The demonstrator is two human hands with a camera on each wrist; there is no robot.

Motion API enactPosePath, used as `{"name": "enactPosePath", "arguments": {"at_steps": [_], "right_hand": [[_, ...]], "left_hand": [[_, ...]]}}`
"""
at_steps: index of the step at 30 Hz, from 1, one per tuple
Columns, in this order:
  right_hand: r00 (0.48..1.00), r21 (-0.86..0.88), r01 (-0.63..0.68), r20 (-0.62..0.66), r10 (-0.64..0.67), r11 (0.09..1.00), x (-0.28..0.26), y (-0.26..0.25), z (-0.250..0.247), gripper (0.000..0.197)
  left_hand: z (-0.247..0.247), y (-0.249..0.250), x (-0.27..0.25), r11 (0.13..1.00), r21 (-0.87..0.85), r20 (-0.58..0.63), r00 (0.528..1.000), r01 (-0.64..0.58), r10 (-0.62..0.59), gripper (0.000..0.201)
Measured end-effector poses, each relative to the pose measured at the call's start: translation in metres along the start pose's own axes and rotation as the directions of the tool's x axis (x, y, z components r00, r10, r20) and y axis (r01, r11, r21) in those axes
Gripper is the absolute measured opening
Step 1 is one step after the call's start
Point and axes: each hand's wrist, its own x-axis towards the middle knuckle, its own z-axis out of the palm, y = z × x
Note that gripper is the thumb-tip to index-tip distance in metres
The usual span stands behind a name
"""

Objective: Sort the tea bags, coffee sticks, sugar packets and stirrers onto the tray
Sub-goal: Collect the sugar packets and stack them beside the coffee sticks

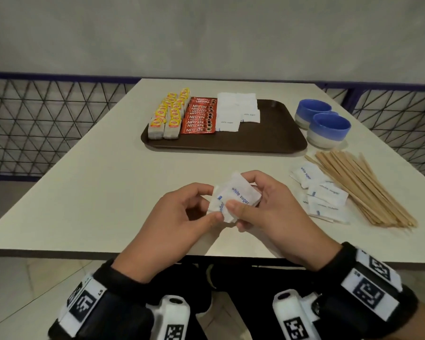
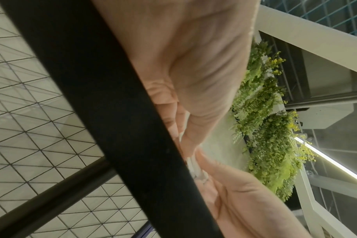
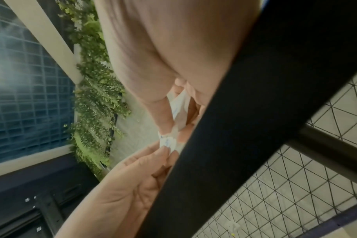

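Pinching a small stack of white sugar packets [image 1: 236,196] between them, the left hand [image 1: 179,217] and right hand [image 1: 272,212] hold it above the table's [image 1: 96,180] near edge — fingers curled round it; loose sugar packets [image 1: 322,192] lie beside wooden stirrers [image 1: 361,187]; on the tray [image 1: 275,138] — tea bags [image 1: 168,114], Nescafe sticks [image 1: 200,116], sugar rows [image 1: 238,109].

left hand [image 1: 182,212]: fingers curled, pinching | right hand [image 1: 268,207]: fingers curled, pinching
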Motion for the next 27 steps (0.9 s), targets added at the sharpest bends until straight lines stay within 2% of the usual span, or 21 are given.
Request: {"name": "enactPosePath", "arguments": {"at_steps": [2, 5, 8, 13, 20, 22, 24, 25, 27], "right_hand": [[1.0, 0.079, -0.002, -0.027, 0.004, 0.997, 0.004, 0.0017, 0.0021, 0.021], [0.998, 0.109, 0.018, -0.059, -0.011, 0.994, 0.0041, 0.0028, 0.0018, 0.013], [0.999, 0.145, 0.034, -0.041, -0.029, 0.989, 0.001, 0.0026, 0.0008, 0.007], [0.998, 0.117, 0.059, -0.011, -0.058, 0.991, -0.0019, 0.0036, 0.0021, 0.012], [0.982, 0.228, 0.014, -0.186, 0.03, 0.974, -0.0002, 0.0006, -0.0008, 0.011], [0.985, 0.275, 0.001, -0.167, 0.047, 0.961, -0.0005, -0.0004, -0.0023, 0.016], [0.992, 0.31, -0.004, -0.119, 0.043, 0.951, -0.0019, -0.0014, -0.0043, 0.012], [0.996, 0.312, -0.008, -0.087, 0.037, 0.95, -0.0027, -0.0019, -0.0053, 0.008], [0.999, 0.274, -0.013, -0.026, 0.021, 0.962, -0.0048, -0.0023, -0.0066, 0.016]], "left_hand": [[-0.0013, -0.0006, 0.0009, 0.999, -0.05, -0.007, 1.0, 0.0, 0.0, 0.026], [-0.0036, -0.0023, 0.0017, 0.995, -0.101, -0.018, 1.0, 0.003, -0.005, 0.024], [-0.0031, -0.002, 0.0021, 0.992, -0.13, -0.011, 1.0, -0.001, 0.0, 0.02], [-0.0019, 0.0002, 0.0011, 0.99, -0.14, -0.01, 0.999, -0.037, 0.036, 0.007], [-0.0051, -0.0031, 0.0019, 0.963, -0.25, -0.128, 0.989, -0.102, 0.072, 0.007], [-0.0064, -0.0035, 0.001, 0.961, -0.24, -0.169, 0.981, -0.135, 0.095, 0.012], [-0.0078, -0.0045, 0.0004, 0.961, -0.217, -0.21, 0.97, -0.169, 0.123, 0.018], [-0.0085, -0.0051, 0.0001, 0.962, -0.201, -0.224, 0.965, -0.184, 0.138, 0.018], [-0.009, -0.0051, -0.0012, 0.963, -0.172, -0.238, 0.957, -0.208, 0.164, 0.02]]}}
